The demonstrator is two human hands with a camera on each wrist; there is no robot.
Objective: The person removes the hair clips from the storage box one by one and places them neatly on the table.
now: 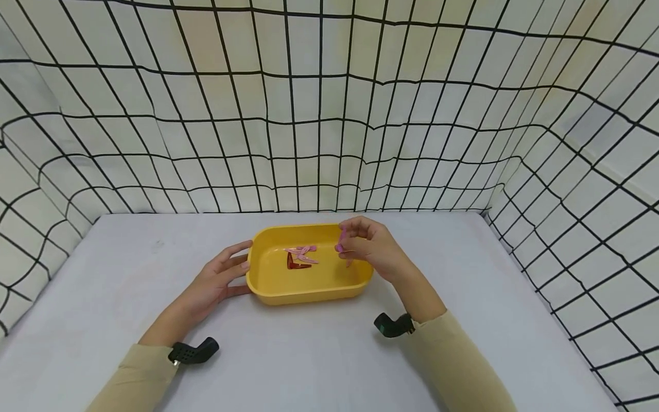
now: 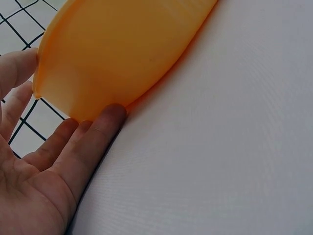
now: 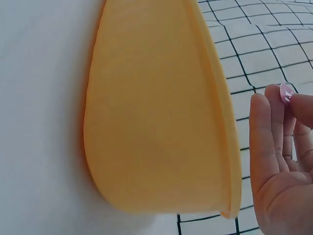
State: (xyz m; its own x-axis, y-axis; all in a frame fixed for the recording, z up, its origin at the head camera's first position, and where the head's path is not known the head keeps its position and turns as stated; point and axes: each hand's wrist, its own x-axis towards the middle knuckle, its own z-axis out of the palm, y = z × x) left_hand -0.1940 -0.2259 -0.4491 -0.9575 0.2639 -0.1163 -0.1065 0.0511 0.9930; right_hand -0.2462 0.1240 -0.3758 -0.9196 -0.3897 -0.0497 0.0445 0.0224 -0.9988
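Between the pinching fingers of the right hand point(image 1: 372, 245) is a pink item point(image 1: 338, 248); left of them, pink pieces point(image 1: 308, 248) and a red piece point(image 1: 290, 261) lie in the yellow tray point(image 1: 309, 295), touched by the left hand point(image 1: 221, 276), fingers spread.

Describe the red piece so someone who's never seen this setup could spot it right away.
On the white table, find the yellow tray. Inside it, left of the middle in the head view, lies the small red piece, bent like a V. Its dark red colour sets it apart from the pink pieces right beside it.
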